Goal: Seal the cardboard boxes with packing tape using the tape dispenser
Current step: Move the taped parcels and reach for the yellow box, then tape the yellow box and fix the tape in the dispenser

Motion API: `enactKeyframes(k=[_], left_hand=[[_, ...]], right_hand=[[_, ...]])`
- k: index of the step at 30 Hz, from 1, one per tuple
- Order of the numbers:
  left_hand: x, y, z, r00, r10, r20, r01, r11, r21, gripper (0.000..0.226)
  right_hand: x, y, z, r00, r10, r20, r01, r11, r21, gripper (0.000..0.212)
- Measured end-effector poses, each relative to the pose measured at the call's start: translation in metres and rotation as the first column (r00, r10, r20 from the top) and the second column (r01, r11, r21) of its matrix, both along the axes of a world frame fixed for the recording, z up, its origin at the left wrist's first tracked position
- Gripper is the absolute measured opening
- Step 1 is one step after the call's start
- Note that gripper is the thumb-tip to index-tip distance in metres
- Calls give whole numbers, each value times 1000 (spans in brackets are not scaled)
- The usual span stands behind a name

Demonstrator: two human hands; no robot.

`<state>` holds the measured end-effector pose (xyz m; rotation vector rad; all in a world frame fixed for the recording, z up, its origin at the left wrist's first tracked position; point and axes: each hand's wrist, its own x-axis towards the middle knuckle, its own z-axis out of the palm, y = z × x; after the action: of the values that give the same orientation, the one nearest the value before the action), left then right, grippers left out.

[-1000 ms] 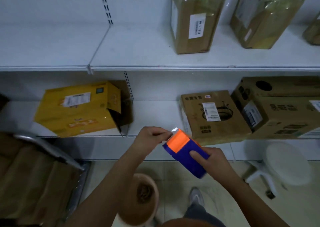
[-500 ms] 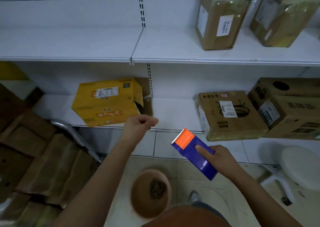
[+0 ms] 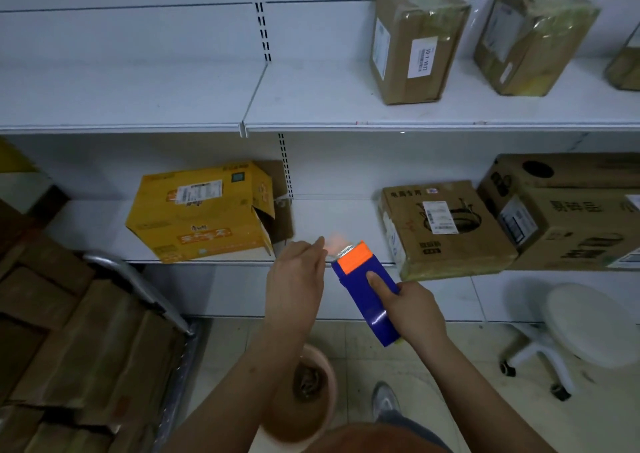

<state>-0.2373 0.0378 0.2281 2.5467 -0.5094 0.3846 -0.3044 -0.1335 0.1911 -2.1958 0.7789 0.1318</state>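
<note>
Our right hand [image 3: 414, 309] grips the dispenser [image 3: 365, 291]. Our left hand [image 3: 298, 272], fingers curled, pinches at its serrated edge; an open yellow box [image 3: 201, 212] sits beyond.

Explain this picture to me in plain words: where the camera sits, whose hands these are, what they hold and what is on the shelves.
The camera is worn on a person's head and looks forward and down, so both arms reach in from the bottom. The right hand grips a blue and orange tape dispenser. The left hand reaches to the dispenser's toothed end, apparently pinching the tape end, though blur hides it. On the lower shelf lies a yellow cardboard box with an end flap open, and to the right brown cardboard boxes. The upper shelf holds taped parcels. A white stool stands on the floor.
</note>
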Motion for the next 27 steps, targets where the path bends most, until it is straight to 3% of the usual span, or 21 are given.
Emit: enactKeyframes(k=[5,8,10,13,17,21,27], left_hand=[[-1,-3,11,972,107,-210,-144,975,-167,55],[-8,-5,10,996,-5,-92,-3,996,-89,21],[-16,-7,2,994,-106,-25,107,993,56,13],[-34,-16,-8,977,-205,-60,214,935,283,29],[-51,-18,-17,978,-156,-136,196,913,358,52],[-65,-16,-20,975,-93,-203,180,864,470,84],[-73,-15,-38,929,-61,-366,186,930,317,103]], right_hand=[[-6,2,-4,999,-22,-26,22,1000,15,67],[-7,3,-4,998,-52,-25,54,996,70,64],[-6,5,-1,997,-77,-25,79,992,96,64],[-3,12,7,993,-117,-10,117,982,150,67],[0,25,17,983,-181,25,165,937,308,77],[-2,37,14,981,-179,77,143,930,338,63],[9,44,-3,962,-260,83,214,908,360,47]])
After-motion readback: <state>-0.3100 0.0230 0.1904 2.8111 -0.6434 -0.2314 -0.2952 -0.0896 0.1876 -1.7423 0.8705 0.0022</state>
